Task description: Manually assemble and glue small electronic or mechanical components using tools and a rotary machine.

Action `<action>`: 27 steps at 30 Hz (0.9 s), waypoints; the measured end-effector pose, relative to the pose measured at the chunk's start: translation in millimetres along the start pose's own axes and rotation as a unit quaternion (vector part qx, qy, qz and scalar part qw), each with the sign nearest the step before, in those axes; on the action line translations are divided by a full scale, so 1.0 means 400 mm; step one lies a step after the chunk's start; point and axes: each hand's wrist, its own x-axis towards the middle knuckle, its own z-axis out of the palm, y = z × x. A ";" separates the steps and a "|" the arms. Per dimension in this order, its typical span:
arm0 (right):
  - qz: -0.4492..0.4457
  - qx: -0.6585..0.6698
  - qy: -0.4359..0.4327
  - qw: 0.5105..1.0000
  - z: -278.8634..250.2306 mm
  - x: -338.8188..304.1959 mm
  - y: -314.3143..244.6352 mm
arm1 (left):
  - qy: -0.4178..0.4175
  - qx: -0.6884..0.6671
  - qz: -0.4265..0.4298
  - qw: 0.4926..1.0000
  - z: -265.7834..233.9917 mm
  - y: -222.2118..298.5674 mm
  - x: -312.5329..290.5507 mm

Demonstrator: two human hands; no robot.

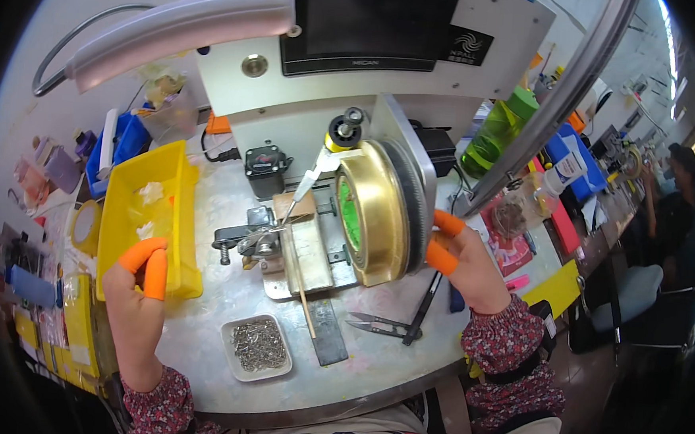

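Note:
My left hand (134, 291) is at the near right corner of the yellow bin (185, 243), orange covers on its fingertips. Those fingers are pinched together; whatever they hold is too small to make out. On the right, my right hand (472, 260) has two orange-covered fingers parted, their tips at the rim of the black disc (417, 221) behind a gold tape roll (384, 211). Left of the roll stands a small metal fixture (266, 248) with a thin wooden stick (302, 290) slanting down from it. A white dish (235, 369) of small metal pieces sits near the table's front edge.
Thread snips (381, 326) and a black pen-like tool (421, 309) lie right of a dark flat bar (328, 339). A machine with a dark screen (367, 23) stands behind, under a pink lamp (184, 32). A green bottle (500, 131) is at the right; a person (679, 189) sits farther off.

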 end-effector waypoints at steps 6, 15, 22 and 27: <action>-0.106 -0.226 0.209 0.946 -0.095 -0.078 0.008 | 0.040 -0.054 -0.007 0.998 0.003 -0.047 -0.003; -0.094 -0.066 0.313 0.943 -0.115 -0.010 0.024 | 0.072 -0.093 0.010 0.993 -0.017 -0.045 -0.021; -0.106 -0.186 0.337 0.917 -0.154 -0.077 0.080 | 0.018 -0.052 0.070 0.996 0.004 0.025 0.004; -0.127 -0.261 0.311 0.905 -0.119 -0.108 0.079 | -0.024 -0.070 0.083 0.994 0.039 0.026 0.016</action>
